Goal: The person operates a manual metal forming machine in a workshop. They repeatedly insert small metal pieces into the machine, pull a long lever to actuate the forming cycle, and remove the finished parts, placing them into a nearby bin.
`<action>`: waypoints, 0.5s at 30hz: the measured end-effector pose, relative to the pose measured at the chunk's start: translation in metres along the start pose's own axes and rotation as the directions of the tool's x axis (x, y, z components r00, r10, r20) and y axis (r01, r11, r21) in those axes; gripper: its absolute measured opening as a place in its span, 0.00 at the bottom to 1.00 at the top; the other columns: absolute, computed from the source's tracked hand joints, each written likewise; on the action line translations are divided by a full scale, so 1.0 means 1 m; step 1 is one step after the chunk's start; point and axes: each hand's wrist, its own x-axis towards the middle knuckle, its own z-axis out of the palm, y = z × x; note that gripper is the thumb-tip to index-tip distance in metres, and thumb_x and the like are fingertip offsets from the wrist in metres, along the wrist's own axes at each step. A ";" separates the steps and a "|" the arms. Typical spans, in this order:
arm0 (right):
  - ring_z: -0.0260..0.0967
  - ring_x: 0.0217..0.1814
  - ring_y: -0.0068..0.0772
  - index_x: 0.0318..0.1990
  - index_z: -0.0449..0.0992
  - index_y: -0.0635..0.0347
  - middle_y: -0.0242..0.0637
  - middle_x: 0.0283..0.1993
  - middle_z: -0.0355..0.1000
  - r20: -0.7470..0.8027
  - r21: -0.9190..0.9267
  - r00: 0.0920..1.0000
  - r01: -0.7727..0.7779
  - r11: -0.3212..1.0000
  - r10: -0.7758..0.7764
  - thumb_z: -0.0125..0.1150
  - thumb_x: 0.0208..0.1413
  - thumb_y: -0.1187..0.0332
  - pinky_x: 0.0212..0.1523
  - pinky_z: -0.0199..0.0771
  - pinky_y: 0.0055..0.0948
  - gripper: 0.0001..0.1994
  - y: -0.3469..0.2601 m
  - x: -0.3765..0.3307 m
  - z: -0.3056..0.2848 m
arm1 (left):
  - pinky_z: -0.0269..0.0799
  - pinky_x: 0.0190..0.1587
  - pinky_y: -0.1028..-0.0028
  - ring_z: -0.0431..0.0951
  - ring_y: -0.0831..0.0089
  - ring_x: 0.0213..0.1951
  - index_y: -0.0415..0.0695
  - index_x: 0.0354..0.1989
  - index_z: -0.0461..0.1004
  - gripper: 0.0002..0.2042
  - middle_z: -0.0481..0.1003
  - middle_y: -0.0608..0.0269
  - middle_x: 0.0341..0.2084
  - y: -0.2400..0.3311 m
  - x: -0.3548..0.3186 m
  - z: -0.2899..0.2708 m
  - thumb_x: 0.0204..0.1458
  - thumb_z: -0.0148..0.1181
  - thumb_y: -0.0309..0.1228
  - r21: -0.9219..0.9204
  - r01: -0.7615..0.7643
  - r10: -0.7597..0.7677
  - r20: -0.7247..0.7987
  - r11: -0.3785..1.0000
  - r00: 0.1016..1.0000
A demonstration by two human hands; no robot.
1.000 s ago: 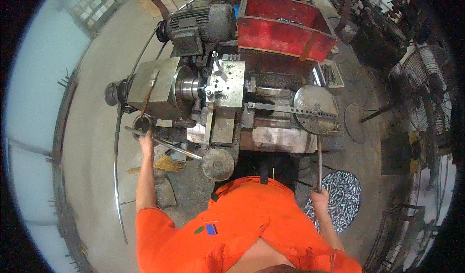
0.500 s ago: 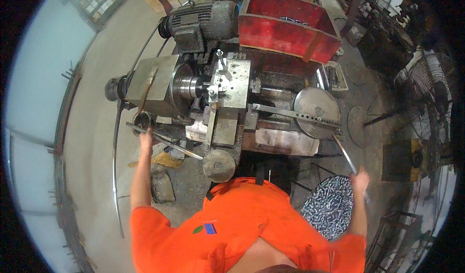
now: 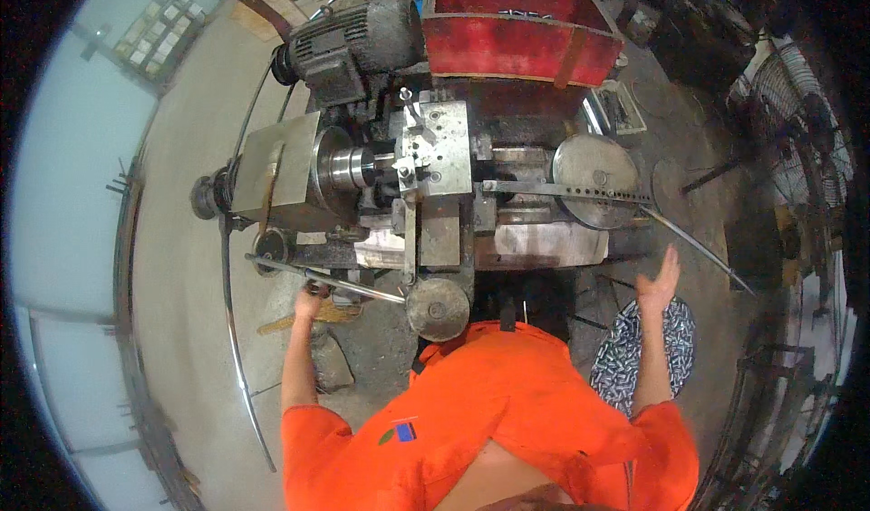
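A small lathe stands before me, with its spindle nose point(image 3: 349, 167) left of a metal tool block point(image 3: 450, 153). My left hand point(image 3: 308, 304) is just below the long left lever point(image 3: 353, 286), which runs to a round disc point(image 3: 437, 310). Its fingers are curled at something small and dark that I cannot make out. On the other side my right hand point(image 3: 660, 284) is raised with fingers stretched, holding nothing. It is apart from the right lever rod point(image 3: 698, 248), which slants down from a perforated bar point(image 3: 571, 190) by a large disc point(image 3: 594, 180).
Behind the lathe are a dark electric motor point(image 3: 353, 44) and a red box point(image 3: 507, 51) with a few metal pieces inside. Below my right forearm sits a heap of small shiny metal parts point(image 3: 625, 366). A caged fan point(image 3: 797, 139) stands at the right; a long rod point(image 3: 237, 348) lies left.
My right hand has let go of the right lever and opened; that lever has swung outward to the right. My left hand has come off the left lever's end and moved below it.
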 end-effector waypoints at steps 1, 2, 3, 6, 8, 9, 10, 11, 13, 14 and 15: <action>0.53 0.64 0.53 0.60 0.60 0.62 0.51 0.61 0.58 0.087 0.040 0.995 -0.044 0.998 0.041 0.61 0.32 0.67 0.64 0.50 0.41 0.39 -0.008 -0.015 0.000 | 0.72 0.39 0.64 0.77 0.58 0.37 0.39 0.37 0.73 0.24 0.76 0.50 0.32 0.013 -0.003 0.011 0.49 0.53 0.53 0.182 -0.049 0.043 0.038 0.982 0.998; 0.53 0.64 0.52 0.59 0.61 0.61 0.51 0.61 0.58 0.172 0.073 0.982 -0.095 0.993 0.081 0.61 0.32 0.67 0.64 0.52 0.40 0.38 -0.017 -0.027 -0.002 | 0.72 0.39 0.64 0.77 0.56 0.37 0.39 0.36 0.73 0.24 0.76 0.48 0.32 0.039 -0.008 0.019 0.49 0.53 0.52 0.355 -0.108 0.084 0.084 0.928 0.993; 0.57 0.62 0.51 0.57 0.65 0.59 0.50 0.60 0.60 0.235 0.116 0.962 -0.170 0.979 0.140 0.60 0.32 0.67 0.61 0.58 0.38 0.35 -0.031 -0.034 -0.005 | 0.72 0.38 0.63 0.77 0.55 0.38 0.38 0.35 0.74 0.24 0.76 0.46 0.32 0.055 -0.016 0.025 0.49 0.53 0.52 0.516 -0.162 0.110 0.130 0.841 0.985; 0.62 0.58 0.49 0.51 0.70 0.60 0.48 0.57 0.64 0.343 0.218 0.936 -0.167 0.962 0.085 0.60 0.32 0.67 0.58 0.62 0.36 0.30 -0.044 -0.058 0.001 | 0.73 0.36 0.60 0.78 0.53 0.34 0.39 0.33 0.75 0.23 0.76 0.46 0.32 0.058 -0.024 0.069 0.50 0.52 0.50 0.314 0.094 -0.024 -0.218 0.945 0.976; 0.64 0.56 0.49 0.47 0.73 0.62 0.48 0.55 0.66 0.367 0.288 0.926 -0.201 0.936 0.086 0.59 0.32 0.68 0.56 0.64 0.36 0.27 -0.063 -0.052 0.001 | 0.72 0.37 0.58 0.76 0.50 0.35 0.39 0.34 0.74 0.21 0.75 0.45 0.31 0.052 -0.019 0.102 0.48 0.54 0.49 -0.017 0.078 -0.079 -0.135 0.997 0.988; 0.65 0.55 0.49 0.45 0.74 0.63 0.47 0.54 0.67 0.396 0.334 0.915 -0.217 0.917 0.072 0.59 0.32 0.68 0.55 0.65 0.36 0.25 -0.076 -0.049 0.003 | 0.71 0.37 0.58 0.76 0.49 0.36 0.39 0.34 0.74 0.21 0.75 0.45 0.30 0.028 -0.015 0.122 0.48 0.54 0.48 -0.015 0.003 -0.006 -0.177 1.000 0.984; 0.66 0.54 0.49 0.45 0.74 0.63 0.47 0.53 0.68 0.434 0.386 0.899 -0.237 0.892 0.052 0.59 0.32 0.68 0.55 0.65 0.35 0.25 -0.088 -0.043 0.004 | 0.71 0.36 0.58 0.76 0.48 0.36 0.39 0.35 0.74 0.21 0.75 0.46 0.31 -0.007 -0.009 0.130 0.49 0.53 0.49 0.004 -0.047 0.047 -0.233 0.999 0.971; 0.66 0.54 0.49 0.44 0.74 0.64 0.47 0.52 0.68 0.469 0.440 0.883 -0.255 0.861 0.022 0.58 0.32 0.69 0.55 0.65 0.35 0.24 -0.097 -0.032 0.003 | 0.71 0.36 0.57 0.75 0.48 0.35 0.40 0.35 0.74 0.22 0.75 0.47 0.31 -0.042 -0.007 0.132 0.49 0.52 0.49 0.034 -0.091 0.097 -0.292 0.995 0.952; 0.68 0.51 0.48 0.41 0.75 0.64 0.46 0.49 0.70 0.367 0.434 0.929 -0.215 0.875 0.047 0.57 0.32 0.70 0.53 0.66 0.33 0.22 -0.099 -0.027 -0.009 | 0.71 0.39 0.57 0.75 0.49 0.38 0.43 0.39 0.73 0.22 0.76 0.49 0.34 0.060 -0.016 0.070 0.48 0.53 0.50 0.202 -0.056 0.042 0.075 0.978 0.996; 0.69 0.50 0.48 0.41 0.75 0.64 0.46 0.48 0.71 0.372 0.447 0.928 -0.193 0.873 0.015 0.56 0.32 0.70 0.51 0.67 0.33 0.21 -0.107 -0.022 -0.011 | 0.71 0.39 0.57 0.75 0.49 0.38 0.43 0.41 0.72 0.22 0.76 0.49 0.35 0.060 -0.017 0.050 0.48 0.54 0.50 0.372 -0.060 0.023 0.104 0.926 0.994; 0.69 0.48 0.47 0.41 0.75 0.64 0.46 0.46 0.71 0.380 0.461 0.924 -0.159 0.873 -0.032 0.56 0.33 0.71 0.50 0.67 0.32 0.20 -0.116 -0.010 -0.018 | 0.71 0.39 0.57 0.76 0.50 0.38 0.43 0.43 0.71 0.22 0.76 0.49 0.35 0.045 -0.019 0.047 0.48 0.54 0.49 0.390 -0.090 0.045 0.122 0.916 0.992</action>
